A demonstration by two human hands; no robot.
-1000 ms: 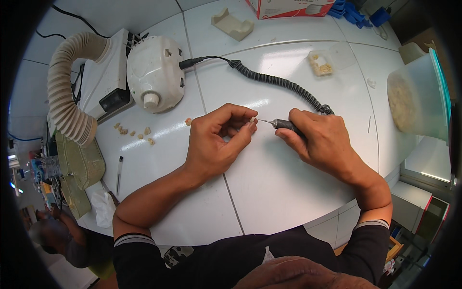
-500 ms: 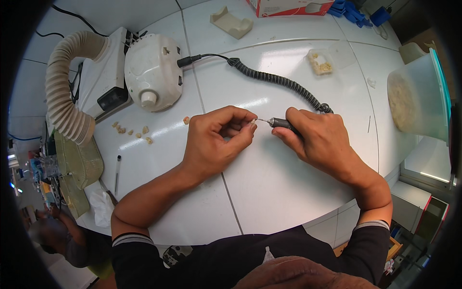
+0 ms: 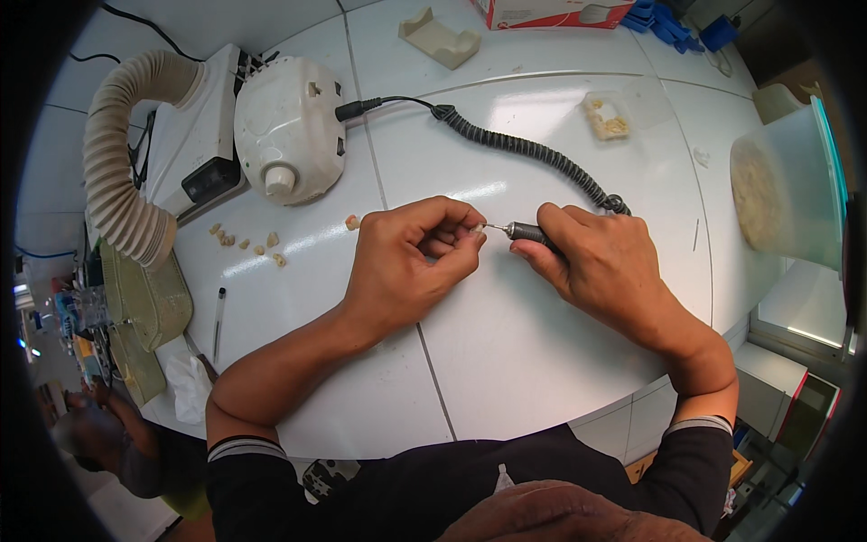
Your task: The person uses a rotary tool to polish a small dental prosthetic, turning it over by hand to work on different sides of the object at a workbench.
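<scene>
Slim metal handpiece (image 3: 528,233) in right hand (image 3: 601,266) grip, left hand (image 3: 406,266) fingertips pinching small pale tooth-shaped piece (image 3: 473,230)

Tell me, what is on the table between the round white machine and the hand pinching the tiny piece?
In the head view, one small beige tooth-shaped piece lies between the round white machine and the left hand.

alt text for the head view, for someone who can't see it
Over a white table, a left hand pinches a small pale piece while the right hand holds a corded rotary handpiece with its tip at it. A white control unit and more small pieces sit behind.
</scene>
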